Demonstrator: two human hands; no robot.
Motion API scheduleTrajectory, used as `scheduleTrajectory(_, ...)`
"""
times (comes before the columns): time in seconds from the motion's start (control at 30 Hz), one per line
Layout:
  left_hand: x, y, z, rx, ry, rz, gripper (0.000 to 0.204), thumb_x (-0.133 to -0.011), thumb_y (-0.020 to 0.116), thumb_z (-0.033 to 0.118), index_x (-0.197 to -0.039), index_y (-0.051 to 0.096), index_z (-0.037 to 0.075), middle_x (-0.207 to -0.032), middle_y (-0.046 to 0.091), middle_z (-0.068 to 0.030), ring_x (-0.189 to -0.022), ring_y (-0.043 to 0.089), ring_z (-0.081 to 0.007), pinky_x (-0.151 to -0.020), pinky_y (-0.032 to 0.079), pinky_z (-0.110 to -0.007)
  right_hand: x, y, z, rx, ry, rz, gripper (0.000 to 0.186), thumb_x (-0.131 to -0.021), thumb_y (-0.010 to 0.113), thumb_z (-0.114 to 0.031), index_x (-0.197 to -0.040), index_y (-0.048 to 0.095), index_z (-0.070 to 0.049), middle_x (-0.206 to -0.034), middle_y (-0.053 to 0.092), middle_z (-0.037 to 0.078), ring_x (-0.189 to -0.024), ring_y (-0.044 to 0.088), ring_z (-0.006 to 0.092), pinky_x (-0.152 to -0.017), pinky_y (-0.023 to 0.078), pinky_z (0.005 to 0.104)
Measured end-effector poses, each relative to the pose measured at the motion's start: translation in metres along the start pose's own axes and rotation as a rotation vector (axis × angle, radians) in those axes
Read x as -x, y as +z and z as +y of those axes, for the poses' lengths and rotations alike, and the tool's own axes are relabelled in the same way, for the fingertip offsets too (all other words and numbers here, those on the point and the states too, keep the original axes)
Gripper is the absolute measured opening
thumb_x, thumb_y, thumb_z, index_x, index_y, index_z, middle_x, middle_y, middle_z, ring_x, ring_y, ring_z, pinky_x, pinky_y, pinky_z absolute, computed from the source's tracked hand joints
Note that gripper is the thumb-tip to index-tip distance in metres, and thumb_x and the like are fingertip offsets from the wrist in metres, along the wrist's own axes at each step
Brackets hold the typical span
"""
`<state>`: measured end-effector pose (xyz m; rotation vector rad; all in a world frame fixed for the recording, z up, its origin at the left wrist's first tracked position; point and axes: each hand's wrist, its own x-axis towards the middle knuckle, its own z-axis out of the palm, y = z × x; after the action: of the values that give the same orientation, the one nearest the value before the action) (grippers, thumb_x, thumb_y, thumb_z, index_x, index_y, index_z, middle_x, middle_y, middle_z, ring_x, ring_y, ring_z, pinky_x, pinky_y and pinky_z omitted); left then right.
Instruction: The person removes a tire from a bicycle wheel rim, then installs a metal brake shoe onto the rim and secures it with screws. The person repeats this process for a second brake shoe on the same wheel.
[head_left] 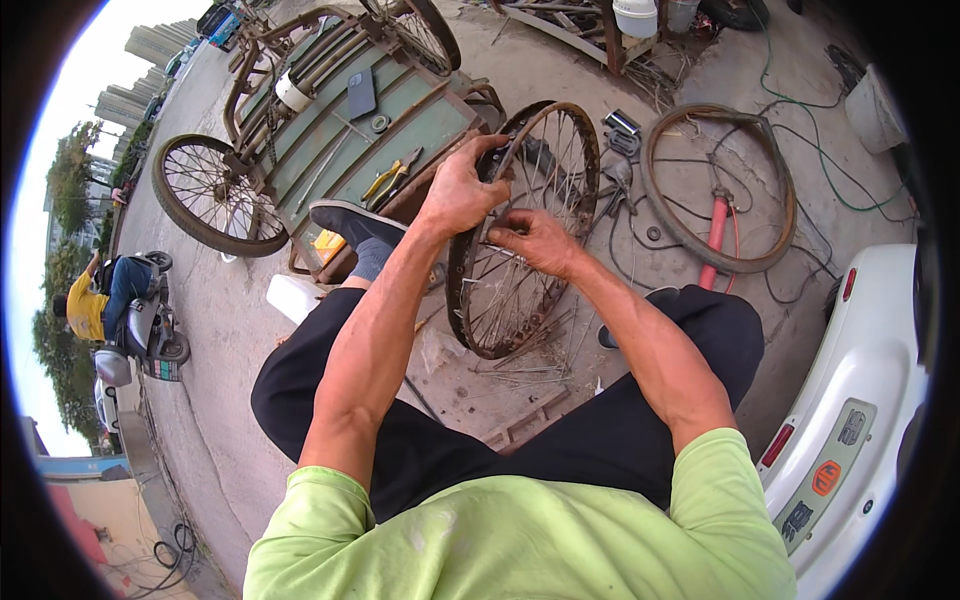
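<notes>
A rusty spoked wheel rim point(466, 300), without a tyre, stands upright on the ground between my legs. My left hand point(465, 190) is closed around its upper near side, with thumb and fingers on the metal. Lower, beside the spokes point(500, 285), my right hand point(540, 242) is closed in a pinch, its fingertips close to the rim. What lies between those fingertips is too small to make out. Loose spokes point(525, 375) lie scattered on the ground under the wheel.
An overturned green cart point(330, 140) bears a phone point(361, 93), yellow-handled pliers point(385, 180) and a tape roll point(380, 123). At right lie a tyre point(655, 185), a red pump point(716, 230) and hoses. A white vehicle point(860, 330) stands nearby; a scooter rider point(100, 300) is at far left.
</notes>
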<state>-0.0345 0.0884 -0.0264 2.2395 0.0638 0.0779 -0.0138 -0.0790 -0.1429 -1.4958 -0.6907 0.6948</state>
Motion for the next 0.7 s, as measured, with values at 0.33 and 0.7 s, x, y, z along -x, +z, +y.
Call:
scheduleTrajectory(0.33, -0.006, 0.034, 0.017, -0.110, 0.079, 0.019, 0.061, -0.078, 0.074, 0.014, -0.137, 0.066, 0.000, -0.121, 0.072, -0.0215, -0.111, 0.071, -0.0316, -0.101, 0.053, -0.039, 0.035, -0.001, 0.018, -0.039, -0.045, 0.196, 0.043, -0.103, 0.074, -0.042, -0.112, 0.075, 0.000, -0.096, 0.076, 0.011, -0.089, 0.067, 0.0171, -0.082, 0.054, 0.0370)
scheduleTrajectory(0.7, -0.018, 0.063, 0.055, -0.148, 0.193, -0.025, 0.059, -0.074, 0.072, 0.011, -0.131, 0.067, -0.001, -0.126, 0.070, -0.0249, -0.122, 0.066, -0.0411, -0.110, 0.050, -0.043, 0.071, -0.031, 0.009, 0.053, 0.009, 0.220, 0.050, -0.102, 0.071, -0.049, -0.113, 0.075, 0.000, -0.091, 0.074, 0.010, -0.089, 0.069, 0.0184, -0.081, 0.055, 0.0407)
